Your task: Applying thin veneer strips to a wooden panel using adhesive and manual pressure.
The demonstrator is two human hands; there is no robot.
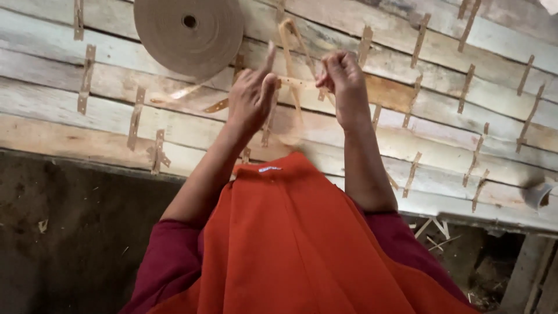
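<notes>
planks of pale, weathered wood make up the work surface, and short strips of brown tape are stuck to them in scattered rows, left and right. judging by those, a good many pieces are already cut and laid out, while the roll looks thick enough to give many more.

next in size is the orange cloth over the person's lap, with a small white label sewn at its upper edge; what it says is too small to tell. a big flat roll of brown paper tape lies on the planks above the left hand, its core a dark hole.

between the hands hangs a thin tan strip, looped up and blurred. the left hand has its fingers mostly straight and spread, and seems to touch the strip near the thumb; whether it pinches it i cannot tell. the right hand is curled closed, gripping the strip's end by the fingertips.

a small pale roll sits at the far right edge.
</notes>
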